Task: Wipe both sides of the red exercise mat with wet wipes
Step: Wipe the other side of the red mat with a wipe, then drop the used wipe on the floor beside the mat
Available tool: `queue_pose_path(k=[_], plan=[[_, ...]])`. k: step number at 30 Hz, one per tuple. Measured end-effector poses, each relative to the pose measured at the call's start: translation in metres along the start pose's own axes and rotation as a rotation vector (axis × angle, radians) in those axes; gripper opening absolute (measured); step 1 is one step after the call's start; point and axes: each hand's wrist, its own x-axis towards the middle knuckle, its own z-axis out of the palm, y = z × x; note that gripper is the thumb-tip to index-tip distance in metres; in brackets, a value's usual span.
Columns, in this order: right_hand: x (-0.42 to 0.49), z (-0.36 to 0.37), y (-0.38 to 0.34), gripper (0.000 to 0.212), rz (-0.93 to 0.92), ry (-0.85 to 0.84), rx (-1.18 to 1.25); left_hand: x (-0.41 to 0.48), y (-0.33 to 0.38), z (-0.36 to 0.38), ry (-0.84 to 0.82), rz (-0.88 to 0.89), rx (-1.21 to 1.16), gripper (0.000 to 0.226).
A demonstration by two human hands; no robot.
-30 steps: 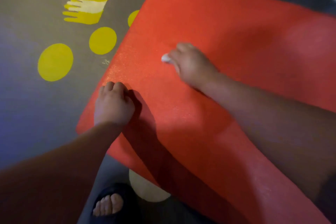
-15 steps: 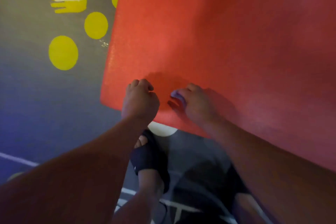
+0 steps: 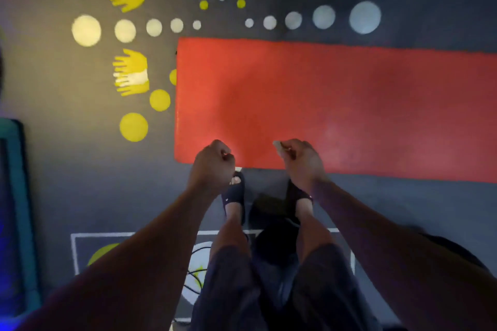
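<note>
Head view: the red exercise mat (image 3: 336, 105) now lies flat on the dotted floor (image 3: 67, 169), centre to right of frame, with both hands lifted off the near edge they held half a second ago. The left hand (image 3: 212, 166) is a fist with nothing visible in it. The right hand (image 3: 302, 162) pinches a wet wipe (image 3: 278, 145).

Your right hand (image 3: 302, 162) pinches a wet wipe (image 3: 278, 145), your left hand (image 3: 212, 166) is fisted, each over the red mat's (image 3: 336, 94) near edge.
</note>
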Motion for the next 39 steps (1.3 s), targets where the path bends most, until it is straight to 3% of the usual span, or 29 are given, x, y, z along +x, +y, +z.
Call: queue_pose_path(k=[7, 13, 17, 28, 33, 39], plan=[[-0.095, -0.142, -0.045, 0.031, 0.055, 0.096, 0.071, -0.074, 0.097, -0.097, -0.032, 0.151, 0.114, 0.016], [-0.135, -0.238, 0.026, 0.038, 0.191, 0.244, 0.249, -0.122, 0.194, -0.084, -0.033, 0.248, 0.237, 0.010], [-0.157, -0.315, 0.115, 0.039, 0.267, 0.316, 0.343, -0.163, 0.283, -0.011, -0.042, 0.294, 0.330, 0.014], [-0.303, -0.574, 0.400, 0.028, 0.554, 0.545, 0.487, -0.342, 0.544, 0.288, -0.246, 0.577, 0.530, 0.017], [-0.347, -0.652, 0.501, 0.030, 0.709, 0.683, 0.560, -0.398, 0.651, 0.401, -0.338, 0.734, 0.567, 0.012], [-0.344, -0.738, 0.604, 0.031, 0.749, 0.775, 0.694, -0.439, 0.764, 0.540, -0.426, 0.835, 0.610, 0.010]])
